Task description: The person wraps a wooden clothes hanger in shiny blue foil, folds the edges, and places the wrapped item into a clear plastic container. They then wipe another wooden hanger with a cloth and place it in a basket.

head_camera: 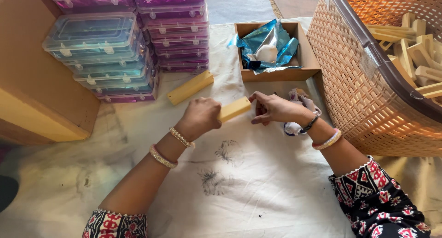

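Now wooden block [235, 109] bridges left grip [202, 116], right grip [271, 108].

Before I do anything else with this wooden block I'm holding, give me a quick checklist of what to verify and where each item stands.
1. Left hand grips the wooden block: ok, fist closed round one end.
2. Right hand steadies the other end: ok, fingertips touch it.
3. Second block within reach: ok, lying on the white cloth just beyond the hands.
4. Wooden tray has room: cannot tell, blue foil covers most of it.
5. Basket stocked: ok, wooden pieces show inside.
6. Cloth clean: not ok, dark smudges.
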